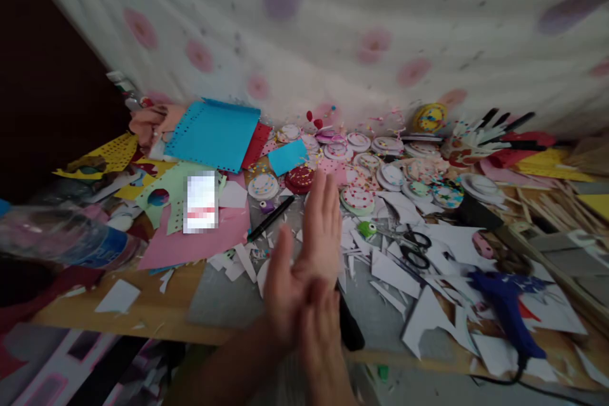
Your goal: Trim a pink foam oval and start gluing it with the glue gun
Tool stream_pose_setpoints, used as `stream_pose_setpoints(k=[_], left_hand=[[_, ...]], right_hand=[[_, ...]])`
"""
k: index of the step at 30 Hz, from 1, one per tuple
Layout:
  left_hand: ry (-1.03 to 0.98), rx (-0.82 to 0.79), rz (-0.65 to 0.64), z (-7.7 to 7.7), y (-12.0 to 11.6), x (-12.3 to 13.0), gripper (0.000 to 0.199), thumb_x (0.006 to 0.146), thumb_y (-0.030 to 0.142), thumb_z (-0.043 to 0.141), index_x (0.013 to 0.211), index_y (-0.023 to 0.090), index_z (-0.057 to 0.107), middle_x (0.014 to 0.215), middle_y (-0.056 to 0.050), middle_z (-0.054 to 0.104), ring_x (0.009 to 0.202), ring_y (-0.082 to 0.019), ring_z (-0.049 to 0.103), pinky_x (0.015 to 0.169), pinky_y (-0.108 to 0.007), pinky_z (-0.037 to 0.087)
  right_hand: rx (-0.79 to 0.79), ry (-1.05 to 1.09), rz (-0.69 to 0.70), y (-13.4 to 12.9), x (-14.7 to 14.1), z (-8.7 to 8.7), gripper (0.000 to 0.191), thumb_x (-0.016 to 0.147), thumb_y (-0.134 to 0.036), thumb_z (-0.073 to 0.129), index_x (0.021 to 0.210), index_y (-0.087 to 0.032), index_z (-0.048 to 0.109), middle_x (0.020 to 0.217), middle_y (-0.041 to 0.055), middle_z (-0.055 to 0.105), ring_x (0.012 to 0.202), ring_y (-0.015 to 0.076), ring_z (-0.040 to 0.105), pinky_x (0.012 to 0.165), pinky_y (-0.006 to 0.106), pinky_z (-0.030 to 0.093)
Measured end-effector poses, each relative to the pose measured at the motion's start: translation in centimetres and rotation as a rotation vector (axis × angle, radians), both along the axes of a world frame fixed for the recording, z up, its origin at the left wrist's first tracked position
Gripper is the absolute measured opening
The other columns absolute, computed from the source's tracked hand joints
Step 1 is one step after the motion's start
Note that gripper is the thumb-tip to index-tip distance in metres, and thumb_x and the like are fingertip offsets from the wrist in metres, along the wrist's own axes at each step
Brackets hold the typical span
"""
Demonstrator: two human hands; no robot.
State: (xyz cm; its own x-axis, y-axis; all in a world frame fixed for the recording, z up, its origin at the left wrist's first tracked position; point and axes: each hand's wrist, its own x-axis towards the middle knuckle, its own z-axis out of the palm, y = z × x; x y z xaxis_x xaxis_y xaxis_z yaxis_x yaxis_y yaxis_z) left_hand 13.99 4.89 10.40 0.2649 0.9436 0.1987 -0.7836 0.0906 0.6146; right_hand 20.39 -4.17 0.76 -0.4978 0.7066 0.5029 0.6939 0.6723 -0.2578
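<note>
My left hand is raised over the front middle of the table, its fingers stretched out and its thumb apart. Against the base of its palm rests my right hand, slightly blurred, with straight fingers lying together. Neither hand shows anything held. Beside the right hand lies a long black-handled tool, partly hidden. A black pen is to the left of the fingers, near a purple bead-like piece. To the right are a green frog-like piece and scissors with black handles.
Decorated paper discs crowd the table's back. Blue card, pink paper and a plastic bottle lie left. White paper scraps and a blue glue gun with a cord lie right. A flowered curtain hangs behind.
</note>
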Motion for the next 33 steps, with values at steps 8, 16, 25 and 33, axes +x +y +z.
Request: stream_pose_setpoints(k=[8, 16, 25, 33], left_hand=[[-0.243, -0.387, -0.316, -0.1, 1.1, -2.2, 0.067, 0.092, 0.066, 0.02, 0.149, 0.032, 0.029, 0.15, -0.005, 0.043, 0.145, -0.019, 0.026, 0.119, -0.041, 0.008], [-0.315, -0.472, -0.326, 0.3, -0.2, -2.2, 0.065, 0.093, 0.064, 0.024, 0.149, 0.031, 0.03, 0.152, -0.005, 0.04, 0.145, -0.019, 0.026, 0.119, -0.04, 0.014], [-0.278, -0.393, -0.226, 2.0, -0.9, -1.3, 0.069, 0.091, 0.065, 0.015, 0.148, 0.029, 0.032, 0.15, -0.003, 0.042, 0.147, -0.016, 0.019, 0.119, -0.04, 0.004], [-0.247, -0.491, -0.223, 0.1, -2.7, 0.3, 0.067, 0.083, 0.07, 0.025, 0.14, 0.039, 0.044, 0.146, 0.008, 0.048, 0.147, -0.019, 0.021, 0.118, -0.04, 0.018]], right_hand=[[0.08, -0.114, -0.008, 8.1, 7.4, 5.1, 0.065, 0.097, -0.06, 0.018, 0.154, -0.027, 0.016, 0.159, -0.0026, 0.022, 0.148, 0.0219, 0.004, 0.119, 0.049, -0.006], [0.04, 0.036, -0.175, 6.1, 8.9, 7.5, 0.073, 0.095, -0.062, 0.008, 0.155, -0.021, 0.004, 0.162, 0.0064, -0.009, 0.145, 0.0391, -0.007, 0.112, 0.066, 0.0], [0.255, 0.007, -0.113, 2.4, 6.2, 5.7, 0.065, 0.095, -0.058, 0.034, 0.152, -0.027, 0.027, 0.162, 0.0023, 0.013, 0.147, 0.0338, 0.008, 0.118, 0.054, 0.008], [-0.034, 0.029, -0.002, 3.9, 3.9, 7.6, 0.069, 0.095, -0.062, 0.015, 0.153, -0.025, 0.022, 0.162, 0.0094, -0.006, 0.145, 0.044, -0.002, 0.11, 0.069, 0.013]])
